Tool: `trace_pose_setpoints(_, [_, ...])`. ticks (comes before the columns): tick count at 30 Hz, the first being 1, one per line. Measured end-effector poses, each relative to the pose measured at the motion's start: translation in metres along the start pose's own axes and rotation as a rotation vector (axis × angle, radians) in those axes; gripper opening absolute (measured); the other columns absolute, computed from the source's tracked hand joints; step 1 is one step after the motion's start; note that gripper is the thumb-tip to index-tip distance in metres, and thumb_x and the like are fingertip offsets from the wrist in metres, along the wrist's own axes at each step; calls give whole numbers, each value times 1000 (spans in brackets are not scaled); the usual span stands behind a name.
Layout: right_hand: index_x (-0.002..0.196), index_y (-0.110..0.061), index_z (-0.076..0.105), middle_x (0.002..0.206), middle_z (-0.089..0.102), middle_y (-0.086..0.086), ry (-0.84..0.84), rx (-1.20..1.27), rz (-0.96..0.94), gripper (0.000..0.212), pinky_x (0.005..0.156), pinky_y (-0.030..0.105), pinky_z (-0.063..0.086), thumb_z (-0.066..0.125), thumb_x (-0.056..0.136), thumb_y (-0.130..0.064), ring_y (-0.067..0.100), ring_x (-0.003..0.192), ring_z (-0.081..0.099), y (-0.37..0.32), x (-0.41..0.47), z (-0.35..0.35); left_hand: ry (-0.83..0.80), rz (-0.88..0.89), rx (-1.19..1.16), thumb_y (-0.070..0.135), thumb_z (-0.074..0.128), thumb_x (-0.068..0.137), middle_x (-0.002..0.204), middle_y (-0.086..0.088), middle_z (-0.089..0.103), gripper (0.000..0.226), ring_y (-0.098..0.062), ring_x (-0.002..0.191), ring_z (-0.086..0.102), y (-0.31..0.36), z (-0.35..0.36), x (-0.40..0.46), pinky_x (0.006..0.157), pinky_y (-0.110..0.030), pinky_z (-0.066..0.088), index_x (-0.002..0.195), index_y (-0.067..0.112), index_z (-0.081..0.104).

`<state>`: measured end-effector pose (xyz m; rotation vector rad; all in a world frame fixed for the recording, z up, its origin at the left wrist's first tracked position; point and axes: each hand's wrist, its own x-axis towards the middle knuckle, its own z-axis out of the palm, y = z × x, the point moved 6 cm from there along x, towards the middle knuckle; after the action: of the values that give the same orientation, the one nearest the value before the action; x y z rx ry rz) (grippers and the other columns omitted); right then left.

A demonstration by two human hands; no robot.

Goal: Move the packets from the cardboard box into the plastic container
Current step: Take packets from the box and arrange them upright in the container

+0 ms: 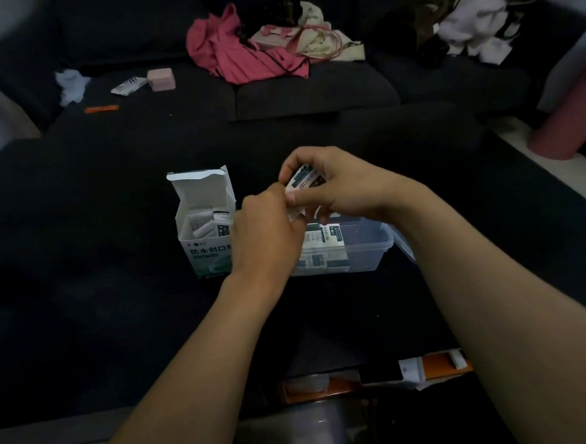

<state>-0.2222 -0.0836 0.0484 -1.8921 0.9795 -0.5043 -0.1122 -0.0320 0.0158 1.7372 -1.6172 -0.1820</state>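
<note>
Low in the frame, two bare forearms reach up toward the middle. At centre, the right hand [330,188] grips a small stack of packets [304,181], fingers curled round it, above the plastic container [372,248]. Touching it from the left, the left hand [265,234] pinches the stack's lower edge. More packets lie inside the clear container. Just left stands the cardboard box [204,227], flap up, with packets still inside. Beyond, in the upper frame, a dark sofa [311,93] carries pink clothing [233,54] and a pink box [161,79].
</note>
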Motion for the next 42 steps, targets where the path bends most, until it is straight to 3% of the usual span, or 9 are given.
trace_pose_setpoints(5, [109, -2, 60, 85, 71, 11, -29, -5, 55, 16, 56, 22, 55, 64, 94, -3, 17, 66, 65, 7, -1, -8, -46, 11, 17, 30, 70, 89, 87, -3, 67, 23, -24, 76, 66, 6, 8, -1, 62, -39, 53, 104, 17, 58])
trace_pose_setpoints(8, [107, -5, 61, 92, 71, 15, 2, -81, 108, 14, 56, 22, 55, 64, 94, -3, 14, 66, 64, 15, -6, -28, -134, 39, 55, 34, 77, 82, 99, -1, 69, 43, -24, 86, 68, 6, 13, 0, 74, -46, 58, 117, 22, 55])
trace_pose_setpoints(11, [102, -8, 62, 97, 70, 20, 27, -208, 200, 10, 55, 23, 55, 63, 94, -2, 14, 66, 64, 30, -14, -56, -175, 94, 89, 47, 83, 74, 109, 9, 65, 62, -14, 99, 60, 4, 13, 0, 81, -35, 53, 125, 28, 54])
trace_pose_setpoints(14, [104, -10, 62, 100, 70, 16, -55, -355, 339, 12, 55, 23, 54, 63, 94, -4, 17, 72, 66, 47, -16, -59, -265, 232, 177, 64, 81, 67, 123, 13, 58, 70, -13, 116, 46, 3, 15, -3, 91, -30, 42, 125, 30, 59])
trace_pose_setpoints(19, [100, -20, 60, 101, 67, 10, -225, -482, 430, 14, 62, 28, 54, 64, 94, -8, 20, 80, 68, 59, 2, -25, -488, 322, 370, 79, 73, 63, 138, 12, 55, 84, -14, 133, 43, -2, 31, -11, 114, -43, 32, 132, 32, 59])
trace_pose_setpoints(25, [107, -22, 59, 114, 62, 10, -347, -536, 520, 17, 81, 34, 58, 64, 94, -11, 24, 96, 66, 72, 11, -4, -611, 331, 366, 61, 78, 73, 118, 8, 63, 60, -18, 117, 57, -6, 47, -20, 104, -44, 44, 120, 28, 63])
trace_pose_setpoints(28, [126, -19, 54, 121, 60, 11, -331, -589, 518, 34, 87, 36, 58, 65, 95, -11, 27, 103, 66, 75, 13, 1, -622, 312, 372, 57, 78, 76, 110, 7, 65, 48, -18, 109, 59, -10, 50, -20, 99, -39, 43, 111, 28, 64])
trace_pose_setpoints(35, [146, -16, 45, 136, 54, 8, -257, -803, 460, 59, 89, 33, 50, 70, 93, -20, 20, 103, 59, 79, 16, 4, -618, 315, 414, 53, 73, 83, 113, 2, 67, 38, -22, 111, 60, -10, 54, -17, 95, -37, 41, 108, 27, 64])
trace_pose_setpoints(42, [149, -23, 38, 140, 51, 8, -216, -591, 486, 73, 88, 37, 59, 73, 87, -7, 25, 105, 63, 85, 22, 3, -624, 311, 401, 52, 71, 84, 115, 4, 66, 37, -21, 113, 58, -13, 56, -18, 99, -39, 40, 111, 27, 64])
